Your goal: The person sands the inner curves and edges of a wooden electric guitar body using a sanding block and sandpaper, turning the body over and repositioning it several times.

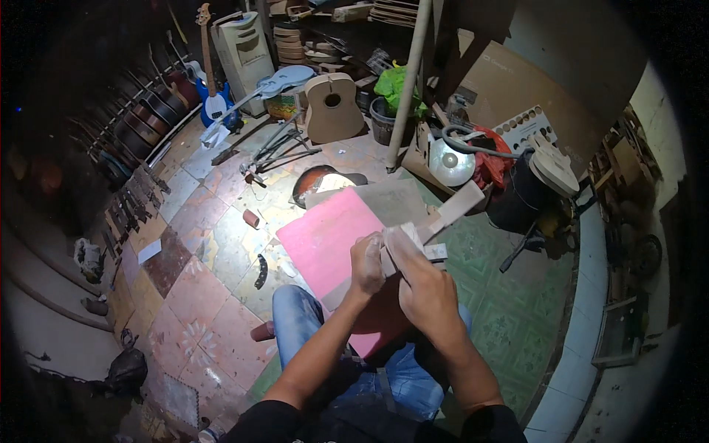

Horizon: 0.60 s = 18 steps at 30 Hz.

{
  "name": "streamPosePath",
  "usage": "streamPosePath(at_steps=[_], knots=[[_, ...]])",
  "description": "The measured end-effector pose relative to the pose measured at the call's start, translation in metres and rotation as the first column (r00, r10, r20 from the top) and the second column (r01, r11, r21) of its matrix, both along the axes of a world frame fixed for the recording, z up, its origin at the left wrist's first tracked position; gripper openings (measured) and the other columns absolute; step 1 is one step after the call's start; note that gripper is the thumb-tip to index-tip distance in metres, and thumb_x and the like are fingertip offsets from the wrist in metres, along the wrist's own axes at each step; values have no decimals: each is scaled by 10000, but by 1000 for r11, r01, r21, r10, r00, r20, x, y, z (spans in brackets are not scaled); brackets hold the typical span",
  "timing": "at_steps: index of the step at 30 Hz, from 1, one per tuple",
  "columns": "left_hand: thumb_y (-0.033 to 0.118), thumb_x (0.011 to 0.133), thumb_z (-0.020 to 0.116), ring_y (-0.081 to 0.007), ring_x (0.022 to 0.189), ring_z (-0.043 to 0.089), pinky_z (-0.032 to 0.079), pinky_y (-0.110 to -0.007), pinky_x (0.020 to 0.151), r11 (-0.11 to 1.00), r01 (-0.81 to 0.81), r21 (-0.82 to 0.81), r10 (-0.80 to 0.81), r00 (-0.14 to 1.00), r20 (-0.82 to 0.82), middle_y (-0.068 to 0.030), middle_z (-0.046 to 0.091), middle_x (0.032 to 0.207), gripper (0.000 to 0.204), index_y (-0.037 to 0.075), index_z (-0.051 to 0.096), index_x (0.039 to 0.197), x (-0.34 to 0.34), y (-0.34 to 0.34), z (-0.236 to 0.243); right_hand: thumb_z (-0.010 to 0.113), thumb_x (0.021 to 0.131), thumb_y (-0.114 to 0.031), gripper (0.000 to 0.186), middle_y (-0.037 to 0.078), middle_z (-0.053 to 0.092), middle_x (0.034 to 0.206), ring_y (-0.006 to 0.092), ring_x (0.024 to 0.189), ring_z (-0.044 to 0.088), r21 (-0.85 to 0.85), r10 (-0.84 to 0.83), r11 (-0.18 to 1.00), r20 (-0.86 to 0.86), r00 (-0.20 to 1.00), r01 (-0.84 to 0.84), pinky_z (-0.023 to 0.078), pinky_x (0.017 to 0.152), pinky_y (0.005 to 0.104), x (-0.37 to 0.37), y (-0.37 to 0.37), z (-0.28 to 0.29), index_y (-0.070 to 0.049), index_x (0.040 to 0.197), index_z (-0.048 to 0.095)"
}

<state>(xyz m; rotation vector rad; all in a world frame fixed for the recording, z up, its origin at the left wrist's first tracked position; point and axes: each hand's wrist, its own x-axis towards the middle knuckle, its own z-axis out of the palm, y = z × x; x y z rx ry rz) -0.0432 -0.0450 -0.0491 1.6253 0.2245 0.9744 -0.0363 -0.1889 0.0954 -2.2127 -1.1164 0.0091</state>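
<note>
My left hand (pixel 367 262) is closed around the lower end of a long pale wooden piece (pixel 458 207), shaped like an unfinished instrument neck, which angles up to the right. My right hand (pixel 419 284) grips it beside the left, its dusty fingers over the piece; a short pale block (pixel 436 251) juts out below them, and I cannot make out whether it is separate. Beneath both hands lies a pink sheet (pixel 325 236) over my lap, with a grey board (pixel 399 196) behind it.
Instruments line the left wall; a blue guitar (pixel 216 105) and pale guitar body (pixel 332 111) stand at back, behind a metal stand (pixel 281 155). A pole (pixel 406 88), bucket (pixel 384 125), black bin (pixel 509 199) and cardboard sheet (pixel 539 96) are right of centre. A small cylinder (pixel 251 218) lies on the tiles.
</note>
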Motion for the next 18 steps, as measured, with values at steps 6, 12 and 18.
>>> streamPosePath(at_steps=[6,12,18], knots=[[173,973,418,-410,750,589,456,-476,732,923,-202,329,129,964,232,-208,624,802,302,-11,624,850,-8,-6,-41,473,760,98,589,242,597,1336,422,1169,610,56,90,994,-12,996,-89,503,998,440,-9,3,-12,-21,1319,617],[220,984,402,-391,636,561,438,-441,602,996,87,12,-88,979,186,-165,572,706,340,-10,577,804,-21,10,-13,442,732,67,640,283,544,1400,410,1321,523,113,133,987,-183,974,-114,382,1133,414,-41,-14,-11,36,1360,567],[225,973,380,-377,666,590,434,-436,603,967,-39,251,14,995,103,-184,566,712,369,11,553,727,-35,8,2,425,727,58,634,291,566,1372,430,1293,544,179,123,979,-141,982,-96,399,1116,420,-43,-3,-9,60,1344,572]])
